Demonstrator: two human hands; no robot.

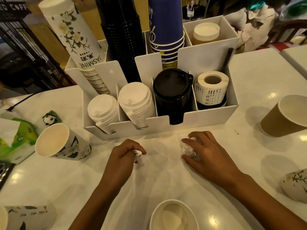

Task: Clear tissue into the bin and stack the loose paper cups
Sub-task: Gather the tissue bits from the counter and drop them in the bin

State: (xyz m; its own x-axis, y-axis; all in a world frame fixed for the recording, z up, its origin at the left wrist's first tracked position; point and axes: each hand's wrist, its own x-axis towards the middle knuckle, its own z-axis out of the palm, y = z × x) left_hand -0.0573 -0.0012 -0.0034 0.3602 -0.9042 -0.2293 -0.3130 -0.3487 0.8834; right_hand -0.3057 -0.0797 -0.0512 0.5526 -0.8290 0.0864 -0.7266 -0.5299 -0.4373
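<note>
My left hand (123, 154) is closed on a small crumpled tissue (137, 153) just above the white table. Under the fingers of my right hand (206, 155) lies a second tissue wad (186, 149), gripped against the table. Loose cups surround them: a floral cup (62, 143) standing at the left, a brown cup (285, 116) at the right, a floral cup (294, 186) on its side at the right edge, a white cup (173, 216) at the near edge, and another floral cup (23, 218) at the bottom left. No bin is visible.
A white organizer (207, 117) just beyond my hands holds lid stacks, a black lidded cup, a label roll and tall cup stacks. A green tissue pack (15, 140) lies at the far left. The white table (159, 178) lies under my forearms.
</note>
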